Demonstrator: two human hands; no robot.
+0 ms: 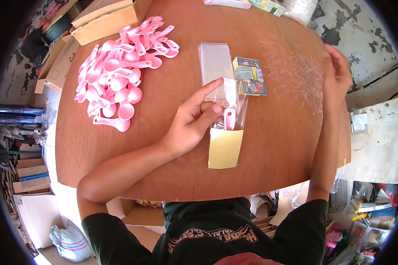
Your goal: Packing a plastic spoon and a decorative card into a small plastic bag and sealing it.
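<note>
My left hand (194,119) rests on the brown table (274,145), thumb and forefinger pinching the open end of a clear plastic sleeve (227,128). Inside the sleeve lie a yellow card (224,149) and a pink plastic spoon (229,119). My right hand (337,73) reaches to the table's far right edge, fingers spread over a scatter of thin clear strips (296,73); it holds nothing that I can see. A stack of empty clear sleeves (214,59) lies just beyond my left hand. Beside it sits a stack of colourful printed cards (249,76).
A heap of several pink plastic spoons (119,75) covers the table's far left. Open cardboard boxes (101,20) stand beyond the far left edge. More packets (252,3) lie at the far edge. Cluttered boxes and bags surround the table on the floor.
</note>
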